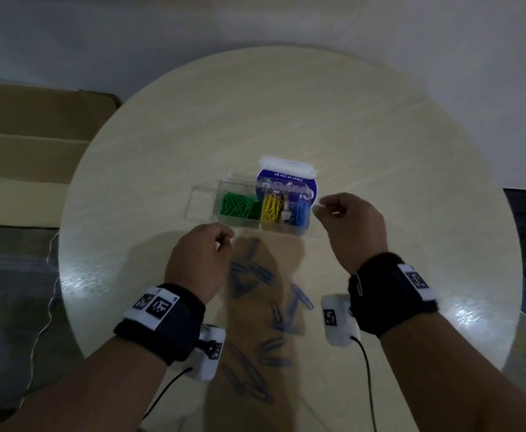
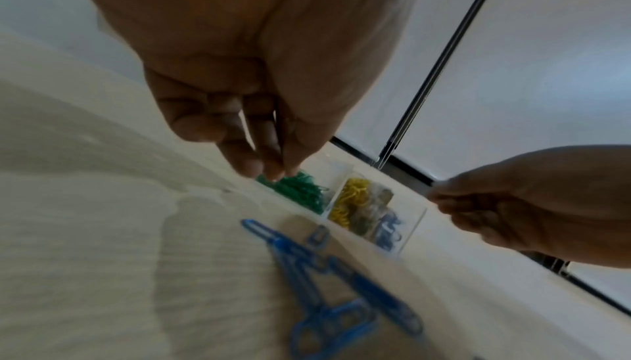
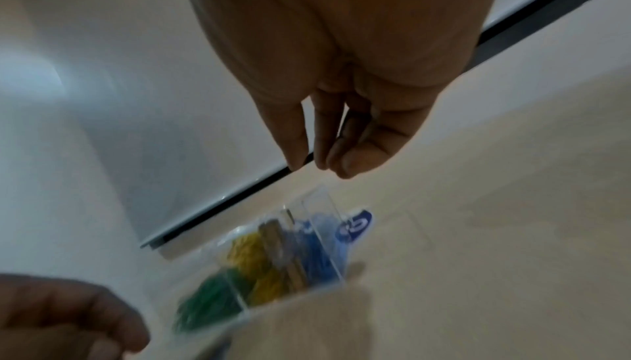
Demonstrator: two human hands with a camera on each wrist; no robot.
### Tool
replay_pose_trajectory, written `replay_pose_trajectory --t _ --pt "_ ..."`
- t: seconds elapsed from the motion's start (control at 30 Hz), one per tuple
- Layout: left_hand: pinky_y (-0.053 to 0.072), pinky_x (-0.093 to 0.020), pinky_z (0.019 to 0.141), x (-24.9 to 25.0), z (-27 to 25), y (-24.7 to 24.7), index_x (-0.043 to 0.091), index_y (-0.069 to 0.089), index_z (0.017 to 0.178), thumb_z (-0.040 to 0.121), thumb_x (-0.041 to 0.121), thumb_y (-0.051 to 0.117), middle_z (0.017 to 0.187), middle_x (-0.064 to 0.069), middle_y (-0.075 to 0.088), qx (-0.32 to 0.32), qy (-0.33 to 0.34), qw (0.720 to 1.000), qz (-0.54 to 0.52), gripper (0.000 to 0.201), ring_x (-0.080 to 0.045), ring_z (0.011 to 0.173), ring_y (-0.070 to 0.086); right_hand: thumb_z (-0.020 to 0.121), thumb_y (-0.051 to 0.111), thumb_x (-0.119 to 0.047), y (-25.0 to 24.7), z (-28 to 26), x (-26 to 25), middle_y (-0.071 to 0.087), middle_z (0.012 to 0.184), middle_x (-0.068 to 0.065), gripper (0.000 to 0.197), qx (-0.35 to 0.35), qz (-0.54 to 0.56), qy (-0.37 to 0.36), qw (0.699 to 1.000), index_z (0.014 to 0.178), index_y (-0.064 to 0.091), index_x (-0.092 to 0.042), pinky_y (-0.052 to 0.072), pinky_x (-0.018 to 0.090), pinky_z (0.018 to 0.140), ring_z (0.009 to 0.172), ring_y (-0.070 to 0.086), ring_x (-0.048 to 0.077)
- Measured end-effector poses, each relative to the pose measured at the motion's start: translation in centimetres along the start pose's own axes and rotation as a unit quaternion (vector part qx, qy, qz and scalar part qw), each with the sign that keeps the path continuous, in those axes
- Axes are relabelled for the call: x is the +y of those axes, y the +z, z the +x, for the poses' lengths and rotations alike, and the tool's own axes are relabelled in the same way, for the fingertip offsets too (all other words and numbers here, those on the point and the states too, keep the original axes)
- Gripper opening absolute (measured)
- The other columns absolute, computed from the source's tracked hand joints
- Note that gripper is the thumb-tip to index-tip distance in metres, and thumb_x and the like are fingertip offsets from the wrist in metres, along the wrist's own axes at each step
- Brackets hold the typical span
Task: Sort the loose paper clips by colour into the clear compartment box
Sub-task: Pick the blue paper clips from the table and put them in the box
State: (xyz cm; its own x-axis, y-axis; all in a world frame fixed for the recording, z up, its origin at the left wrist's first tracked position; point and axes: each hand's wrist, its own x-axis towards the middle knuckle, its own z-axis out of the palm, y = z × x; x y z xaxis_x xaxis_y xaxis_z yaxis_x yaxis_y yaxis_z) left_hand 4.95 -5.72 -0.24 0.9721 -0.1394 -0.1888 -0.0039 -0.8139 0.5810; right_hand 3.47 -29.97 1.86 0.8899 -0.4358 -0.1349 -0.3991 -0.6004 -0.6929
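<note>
A: Where is the clear compartment box [image 1: 257, 203]?
B: Mid-surface [image 1: 380, 126], holding green, yellow and blue clips in separate compartments. Loose blue paper clips [image 1: 255, 275] lie nearer the person.
A: And the hands?
B: Left hand [image 1: 198, 260] hovers by the box, fingers [image 2: 270, 161] bunched together; whether they pinch anything, I cannot tell. Same for the right hand [image 1: 350, 227].

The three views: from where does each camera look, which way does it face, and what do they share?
Head: from above, looking down at the round table; both forearms, left hand and right hand show.
Left wrist: low, looking along the left hand's fingers toward the clear compartment box; the right hand shows too.
Right wrist: looking along the right hand's fingers down at the box; the left hand shows too.
Shared: all see the box.
</note>
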Motion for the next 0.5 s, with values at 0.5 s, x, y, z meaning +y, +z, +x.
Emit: replay_pose_trajectory --t 0.5 --pt "0.052 -0.043 0.068 -1.3 -5.3 1.7 0.017 0.065 0.114 0.082 0.035 0.071 0.104 -0.006 0.056 -0.076 0.131 0.968 0.200 0.038 -0.034 0.088 0.055 0.073 0.061 -0.024 4.0 -13.0 4.4 0.056 0.095 0.010 0.037 -0.149 -0.202 -0.128 0.960 0.109 0.065 -0.014 0.050 0.041 0.077 0.084 0.055 0.036"
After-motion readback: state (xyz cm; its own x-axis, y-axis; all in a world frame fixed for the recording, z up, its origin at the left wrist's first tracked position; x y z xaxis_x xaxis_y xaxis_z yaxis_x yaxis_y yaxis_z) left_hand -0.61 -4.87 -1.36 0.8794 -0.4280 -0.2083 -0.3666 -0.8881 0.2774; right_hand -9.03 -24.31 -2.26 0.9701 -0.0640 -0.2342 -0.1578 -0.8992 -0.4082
